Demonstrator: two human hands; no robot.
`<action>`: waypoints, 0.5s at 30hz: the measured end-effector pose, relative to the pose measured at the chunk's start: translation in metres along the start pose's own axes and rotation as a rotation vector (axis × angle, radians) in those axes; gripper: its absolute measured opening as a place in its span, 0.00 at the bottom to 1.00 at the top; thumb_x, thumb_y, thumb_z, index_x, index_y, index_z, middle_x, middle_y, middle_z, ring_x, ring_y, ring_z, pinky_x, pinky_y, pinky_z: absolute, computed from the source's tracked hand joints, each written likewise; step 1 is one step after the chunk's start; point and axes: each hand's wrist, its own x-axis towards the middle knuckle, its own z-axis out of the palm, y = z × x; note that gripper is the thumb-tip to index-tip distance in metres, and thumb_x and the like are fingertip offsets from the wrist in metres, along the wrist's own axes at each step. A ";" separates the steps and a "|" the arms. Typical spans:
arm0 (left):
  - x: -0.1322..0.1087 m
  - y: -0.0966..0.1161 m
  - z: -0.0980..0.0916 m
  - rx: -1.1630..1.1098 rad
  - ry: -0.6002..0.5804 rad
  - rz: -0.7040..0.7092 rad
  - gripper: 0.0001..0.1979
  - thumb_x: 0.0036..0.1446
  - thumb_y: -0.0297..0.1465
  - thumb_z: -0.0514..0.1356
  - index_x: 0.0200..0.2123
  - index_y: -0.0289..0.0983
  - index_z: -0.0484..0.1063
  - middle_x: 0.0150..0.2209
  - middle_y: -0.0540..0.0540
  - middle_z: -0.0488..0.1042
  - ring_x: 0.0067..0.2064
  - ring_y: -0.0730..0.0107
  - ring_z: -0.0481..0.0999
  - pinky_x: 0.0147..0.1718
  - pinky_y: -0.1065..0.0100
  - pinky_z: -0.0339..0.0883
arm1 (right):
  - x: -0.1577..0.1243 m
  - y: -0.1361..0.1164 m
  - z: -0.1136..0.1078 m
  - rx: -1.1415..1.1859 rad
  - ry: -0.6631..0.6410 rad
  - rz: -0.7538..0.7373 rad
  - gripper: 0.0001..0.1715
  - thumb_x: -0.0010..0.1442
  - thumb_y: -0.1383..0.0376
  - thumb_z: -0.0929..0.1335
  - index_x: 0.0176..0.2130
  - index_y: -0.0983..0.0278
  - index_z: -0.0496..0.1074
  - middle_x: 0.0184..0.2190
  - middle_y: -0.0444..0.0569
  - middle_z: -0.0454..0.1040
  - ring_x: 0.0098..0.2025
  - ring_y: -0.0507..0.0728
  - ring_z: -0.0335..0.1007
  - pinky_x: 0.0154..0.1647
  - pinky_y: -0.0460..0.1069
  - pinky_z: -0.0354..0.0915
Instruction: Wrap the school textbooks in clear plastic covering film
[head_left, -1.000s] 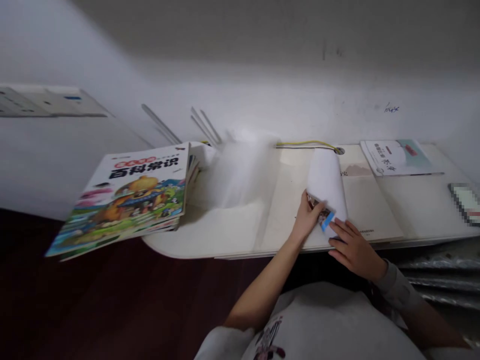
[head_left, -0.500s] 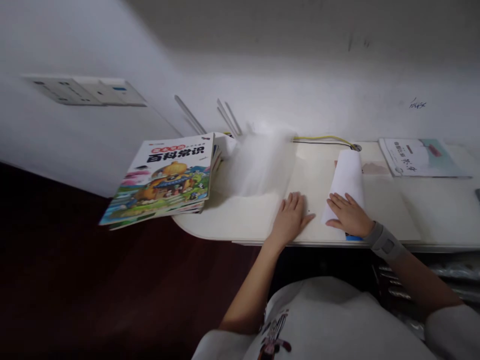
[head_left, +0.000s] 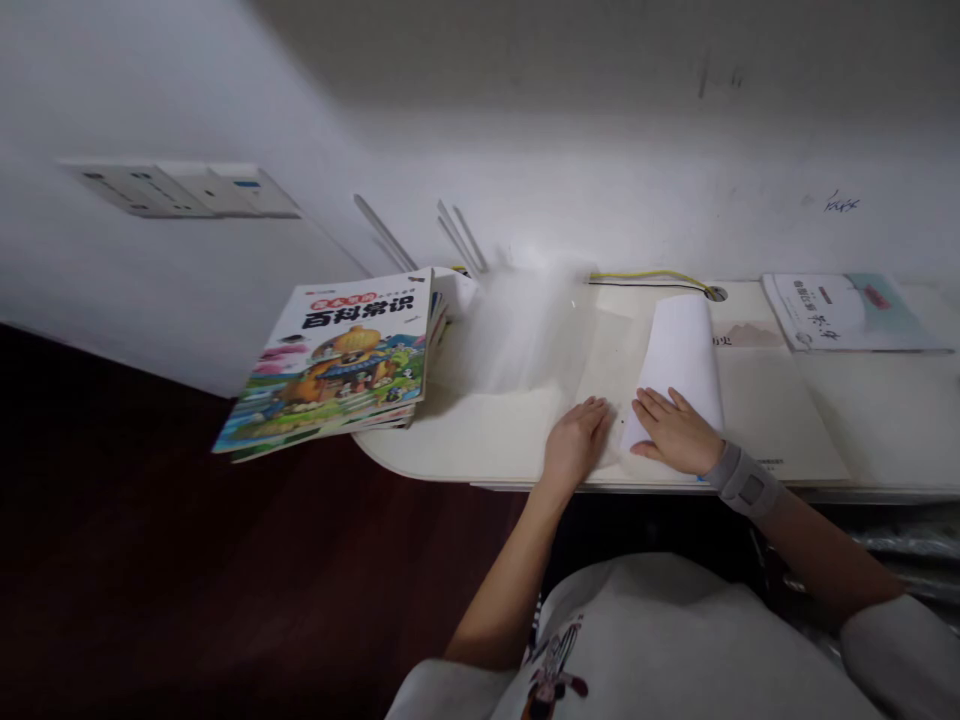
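Note:
My left hand (head_left: pixel 577 440) rests near the table's front edge, fingers together and thumb drawn in, on the edge of a clear plastic sheet (head_left: pixel 517 335). The sheet is see-through, so its outline is hard to follow. To its right, my right hand (head_left: pixel 679 430), in a grey wristband, lies flat with fingers stretched out on a folded-over white flap (head_left: pixel 682 350). Beneath the flap lies a book with a beige cover (head_left: pixel 795 420), partly hidden. A small bit of blue shows below my right hand.
On the table's left end a stack of picture books (head_left: pixel 337 370) overhangs the edge. Another book (head_left: pixel 847 312) lies at the back right. A yellow cable (head_left: pixel 652 276) runs along the wall to a round hole. Wall sockets (head_left: pixel 180 190) are at the left.
My right hand and the white flap have shifted left, baring more of the beige cover. My left hand has gone from fingers spread to fingers together, thumb drawn in.

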 end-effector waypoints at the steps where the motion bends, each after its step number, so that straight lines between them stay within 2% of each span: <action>1: -0.001 0.001 0.000 -0.024 0.023 -0.015 0.16 0.64 0.33 0.49 0.46 0.34 0.73 0.48 0.41 0.75 0.54 0.63 0.71 0.52 0.58 0.67 | 0.002 -0.002 0.000 0.003 -0.001 -0.006 0.36 0.63 0.51 0.59 0.60 0.72 0.59 0.61 0.65 0.57 0.64 0.64 0.51 0.62 0.63 0.48; 4: -0.004 0.004 0.000 -0.048 0.063 -0.039 0.18 0.64 0.34 0.48 0.49 0.34 0.71 0.52 0.39 0.72 0.57 0.61 0.68 0.54 0.57 0.65 | 0.005 -0.011 0.002 0.018 0.001 -0.032 0.36 0.62 0.51 0.60 0.60 0.74 0.59 0.62 0.65 0.56 0.64 0.64 0.51 0.62 0.61 0.50; 10: -0.006 0.009 0.004 0.012 0.001 -0.039 0.21 0.64 0.35 0.47 0.56 0.31 0.64 0.55 0.35 0.69 0.60 0.56 0.63 0.56 0.53 0.62 | 0.000 -0.033 0.010 0.074 0.048 -0.080 0.36 0.61 0.53 0.63 0.58 0.77 0.61 0.60 0.67 0.58 0.64 0.63 0.52 0.63 0.56 0.51; 12: -0.006 0.010 0.005 0.067 -0.030 -0.030 0.21 0.63 0.35 0.48 0.56 0.30 0.64 0.55 0.34 0.68 0.60 0.56 0.62 0.57 0.52 0.61 | 0.001 -0.034 0.004 0.102 0.040 -0.092 0.34 0.61 0.54 0.62 0.56 0.78 0.64 0.59 0.67 0.61 0.63 0.63 0.54 0.62 0.56 0.53; 15: -0.006 0.011 0.005 0.141 -0.068 -0.003 0.21 0.63 0.35 0.50 0.55 0.30 0.64 0.56 0.34 0.67 0.61 0.54 0.61 0.57 0.53 0.60 | 0.010 -0.019 -0.015 0.180 -0.047 -0.155 0.24 0.65 0.58 0.57 0.50 0.71 0.70 0.52 0.58 0.71 0.55 0.59 0.65 0.56 0.53 0.61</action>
